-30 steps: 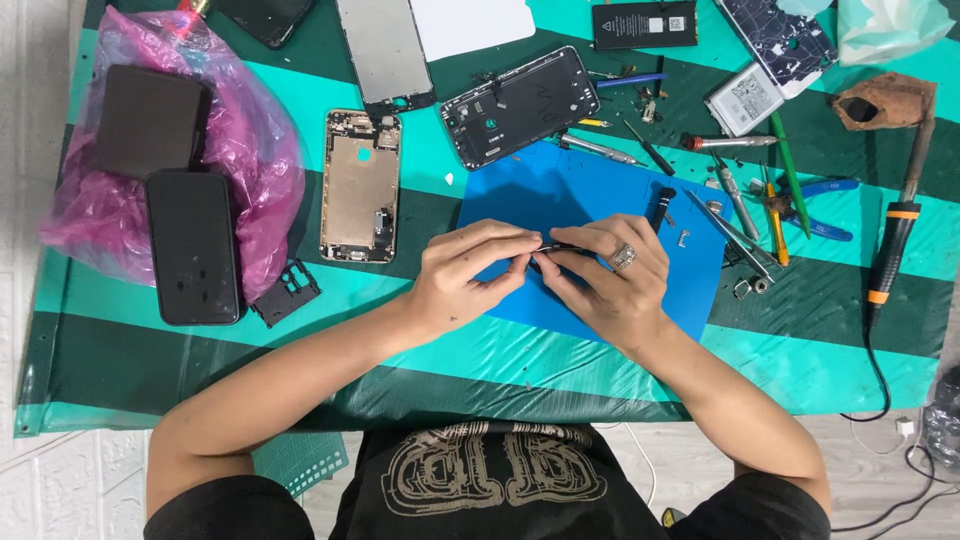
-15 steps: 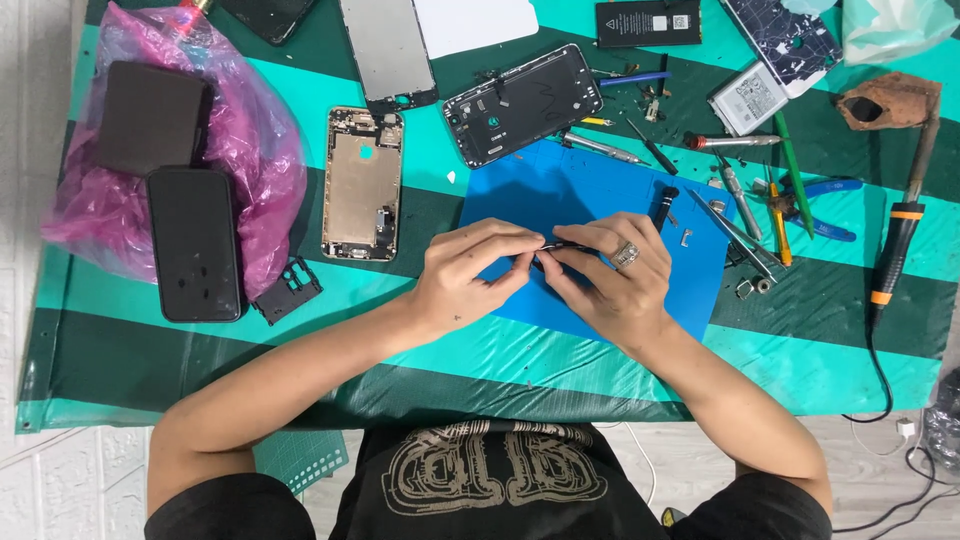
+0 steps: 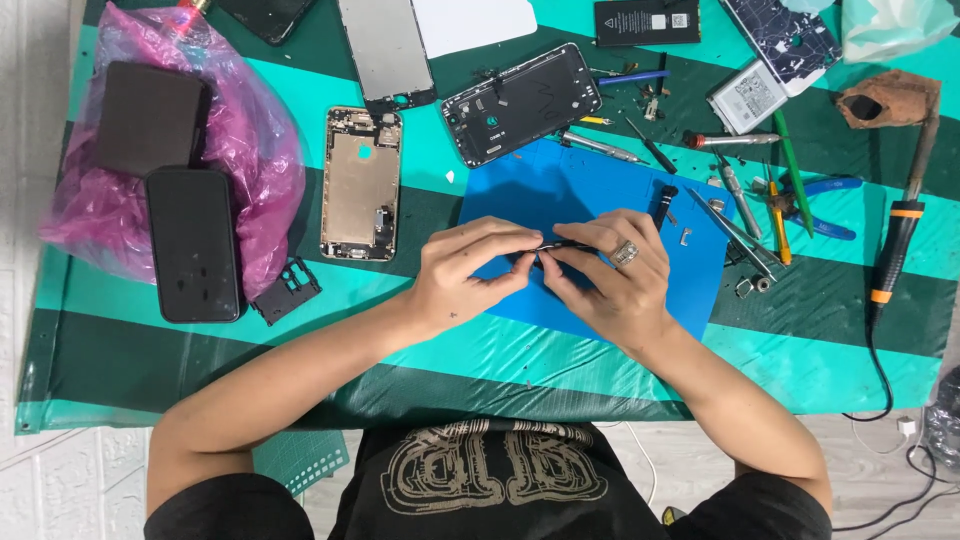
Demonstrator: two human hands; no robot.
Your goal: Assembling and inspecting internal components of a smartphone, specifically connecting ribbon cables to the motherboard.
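My left hand [image 3: 470, 272] and my right hand [image 3: 612, 280] meet over a blue work mat [image 3: 560, 190] at the table's middle. Together they pinch a small dark thin part [image 3: 556, 247] between their fingertips; most of it is hidden by the fingers. A ring sits on a finger of my right hand. A gold phone frame [image 3: 360, 183] lies open-side up to the left of my left hand. A black phone housing [image 3: 520, 103] lies tilted just beyond the mat.
A pink plastic bag [image 3: 255, 150] with two black phones [image 3: 192, 243] lies at the left. Screwdrivers, tweezers and pliers [image 3: 770, 205] crowd the right of the mat. A soldering iron [image 3: 900, 225] and its cord run along the right edge. Batteries and screens lie at the back.
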